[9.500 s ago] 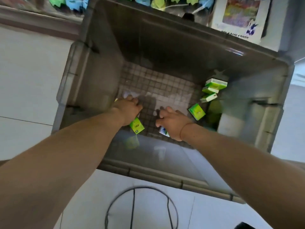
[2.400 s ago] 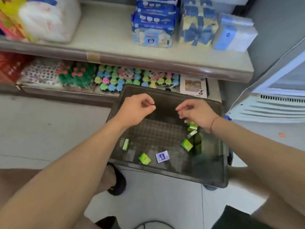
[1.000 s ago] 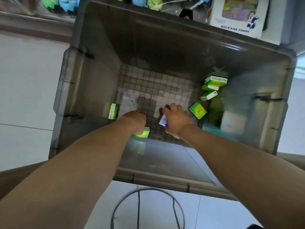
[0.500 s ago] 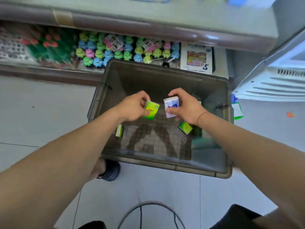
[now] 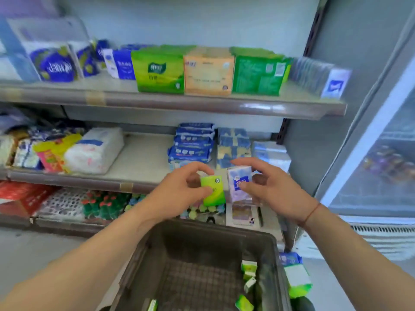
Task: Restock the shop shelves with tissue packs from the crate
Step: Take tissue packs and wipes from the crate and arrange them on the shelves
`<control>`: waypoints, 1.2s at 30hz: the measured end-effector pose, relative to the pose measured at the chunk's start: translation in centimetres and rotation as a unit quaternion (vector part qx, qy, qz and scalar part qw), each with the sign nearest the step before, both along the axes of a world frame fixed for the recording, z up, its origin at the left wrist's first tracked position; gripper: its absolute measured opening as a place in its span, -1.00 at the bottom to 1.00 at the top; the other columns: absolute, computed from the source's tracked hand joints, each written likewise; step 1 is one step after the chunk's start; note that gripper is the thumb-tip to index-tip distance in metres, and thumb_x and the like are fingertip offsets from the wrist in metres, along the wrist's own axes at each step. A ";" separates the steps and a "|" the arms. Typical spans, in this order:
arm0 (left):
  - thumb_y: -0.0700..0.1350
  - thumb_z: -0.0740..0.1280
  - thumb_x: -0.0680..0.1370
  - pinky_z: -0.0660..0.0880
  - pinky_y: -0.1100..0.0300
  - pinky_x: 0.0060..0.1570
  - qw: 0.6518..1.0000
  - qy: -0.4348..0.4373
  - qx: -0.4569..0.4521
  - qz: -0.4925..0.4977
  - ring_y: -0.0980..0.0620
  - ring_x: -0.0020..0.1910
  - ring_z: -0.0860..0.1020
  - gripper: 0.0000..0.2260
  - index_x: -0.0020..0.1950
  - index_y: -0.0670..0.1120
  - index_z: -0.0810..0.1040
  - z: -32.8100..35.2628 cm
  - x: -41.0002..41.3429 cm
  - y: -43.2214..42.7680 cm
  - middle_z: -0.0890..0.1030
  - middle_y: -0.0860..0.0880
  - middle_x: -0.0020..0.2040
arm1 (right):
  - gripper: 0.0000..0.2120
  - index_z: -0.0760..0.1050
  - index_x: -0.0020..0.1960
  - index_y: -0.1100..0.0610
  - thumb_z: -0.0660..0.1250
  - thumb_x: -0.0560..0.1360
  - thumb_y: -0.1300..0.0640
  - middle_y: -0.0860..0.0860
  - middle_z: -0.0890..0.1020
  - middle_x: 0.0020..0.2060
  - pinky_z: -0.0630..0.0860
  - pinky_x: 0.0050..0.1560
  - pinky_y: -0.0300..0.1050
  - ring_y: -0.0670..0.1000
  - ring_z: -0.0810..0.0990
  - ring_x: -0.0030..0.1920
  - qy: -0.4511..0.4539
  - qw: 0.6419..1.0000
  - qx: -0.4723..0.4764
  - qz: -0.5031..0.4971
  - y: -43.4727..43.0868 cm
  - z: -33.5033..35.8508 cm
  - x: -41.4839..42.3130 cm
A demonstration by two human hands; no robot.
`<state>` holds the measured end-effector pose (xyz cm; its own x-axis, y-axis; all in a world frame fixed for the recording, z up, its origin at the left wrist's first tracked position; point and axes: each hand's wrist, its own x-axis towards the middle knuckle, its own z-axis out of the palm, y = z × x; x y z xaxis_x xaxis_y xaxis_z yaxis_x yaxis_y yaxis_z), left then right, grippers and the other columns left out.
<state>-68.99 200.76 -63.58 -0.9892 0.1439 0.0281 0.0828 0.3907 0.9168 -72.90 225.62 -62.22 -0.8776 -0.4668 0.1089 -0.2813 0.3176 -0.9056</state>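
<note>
Crate (image 5: 265,248) dark matt plastic; green pack (image 5: 213,191) glossy film wrap.

- i'm getting bright, even light on the shelves (image 5: 170,102), glare streaking the upper edge.
- blur is smearing the shelved packs (image 5: 157,70), worst at left.
- the lens is bending the freezer door (image 5: 368,135); the crate (image 5: 197,241) inside is lying dim.

Two grips, the left grip (image 5: 179,194) and the right grip (image 5: 276,189); two held tissue packs, one green pack (image 5: 213,190), one white-and-blue pack (image 5: 239,182); one crate (image 5: 146,257) with five small green packs (image 5: 248,265) visible inside; one further pack (image 5: 296,274) outside the crate's right wall; three shelves (image 5: 89,178); on the top shelf (image 5: 170,104), two large green bundles (image 5: 159,70) and one orange bundle (image 5: 207,71).
</note>
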 end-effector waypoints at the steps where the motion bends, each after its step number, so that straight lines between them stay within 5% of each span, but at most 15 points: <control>1: -0.18 0.47 0.53 0.59 -0.07 -0.08 1.000 0.018 -0.008 -0.002 -0.21 -0.17 0.63 -0.74 0.13 0.12 0.57 2.2 -0.3 0.3 0.69 -0.11 -0.12 | -0.54 0.55 0.30 -0.25 0.42 0.57 0.25 -0.01 0.65 -0.06 0.58 -0.21 0.09 0.03 0.54 -0.32 0.020 1.000 -0.013 -0.004 0.6 1.7 -0.1; 4: -0.22 0.47 0.54 0.45 0.08 -0.13 0.997 0.074 -0.028 -0.016 0.04 -0.21 0.55 -0.75 0.12 0.08 0.58 8.3 -1.1 1.6 0.70 -0.07 -0.09 | -0.50 0.54 0.36 -0.15 0.43 0.55 0.31 0.01 0.55 -0.22 0.49 -0.37 -0.05 0.05 0.46 -0.39 0.066 0.993 -0.089 -0.033 2.4 6.0 -0.6; 8: -0.24 0.47 0.54 0.51 0.16 -0.15 0.991 0.123 -0.044 -0.024 0.08 -0.20 0.60 -0.78 0.10 0.02 0.60 15.1 -2.4 3.8 0.69 -0.04 0.04 | -0.59 0.55 0.29 0.09 0.41 0.52 0.40 -0.08 0.66 -0.21 0.42 -0.46 -0.09 -0.03 0.52 -0.36 0.096 0.971 -0.207 -0.067 4.6 10.6 -1.5; 12: -0.24 0.49 0.53 0.57 0.28 -0.11 0.987 0.143 -0.068 -0.037 0.04 -0.08 0.70 -0.80 0.08 0.00 0.61 19.1 -3.6 6.1 0.70 -0.02 0.03 | -0.63 0.60 0.26 0.07 0.42 0.52 0.38 -0.12 0.63 -0.28 0.46 -0.43 -0.14 -0.06 0.51 -0.40 0.130 0.954 -0.251 -0.100 7.0 13.6 -2.1; 19: -0.11 0.52 0.51 0.63 0.04 -0.01 0.976 0.171 -0.134 -0.030 0.08 -0.09 0.69 -0.82 0.04 0.14 0.64 21.9 -6.9 10.1 0.67 0.16 0.02 | -0.56 0.65 0.23 -0.18 0.45 0.53 0.30 0.05 0.51 -0.08 0.57 -0.23 -0.18 0.10 0.53 -0.30 0.143 0.937 -0.285 -0.144 10.6 14.8 -3.9; 24: -0.13 0.51 0.52 0.67 0.08 -0.07 0.970 0.179 -0.153 -0.063 0.05 -0.13 0.71 -0.82 0.03 0.12 0.64 23.8 -8.9 12.9 0.67 0.14 0.01 | -0.51 0.65 0.23 -0.18 0.43 0.52 0.36 -0.05 0.50 -0.17 0.60 -0.22 -0.19 0.09 0.59 -0.23 0.124 0.930 -0.315 -0.140 11.9 14.1 -4.6; 29: -0.03 0.52 0.51 0.59 0.13 -0.05 0.950 0.201 -0.222 -0.092 0.09 -0.10 0.69 -0.83 0.05 0.17 0.63 25.0 -10.8 14.3 0.65 0.18 0.04 | -0.50 0.64 0.26 -0.15 0.42 0.52 0.38 0.26 0.53 0.01 0.63 -0.17 -0.10 0.27 0.67 0.00 0.111 0.929 -0.322 -0.142 13.7 13.5 -5.0; 32: 0.00 0.53 0.49 0.58 0.17 -0.09 0.936 0.222 -0.261 -0.082 0.11 -0.13 0.68 -0.83 0.04 0.18 0.64 26.3 -12.5 15.6 0.64 0.20 0.02 | -0.51 0.63 0.27 -0.10 0.41 0.52 0.40 0.25 0.58 0.03 0.63 -0.19 -0.12 0.14 0.71 -0.06 0.117 0.923 -0.331 -0.160 15.2 14.0 -5.3; 36: 0.02 0.55 0.48 0.62 -0.04 0.03 0.923 0.230 -0.296 -0.083 0.04 -0.08 0.68 -0.81 0.04 0.17 0.63 27.2 -15.5 18.0 0.65 0.17 0.03 | -0.51 0.61 0.28 -0.07 0.41 0.51 0.42 0.14 0.64 -0.06 0.63 -0.24 -0.16 0.05 0.72 -0.11 0.121 0.909 -0.353 -0.186 16.8 14.1 -5.5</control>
<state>-84.48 218.76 -36.41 -0.8548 0.4179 0.3076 0.5146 0.7589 0.3990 -78.40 242.39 -48.11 -0.8711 0.1184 0.4767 -0.4911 -0.2056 -0.8465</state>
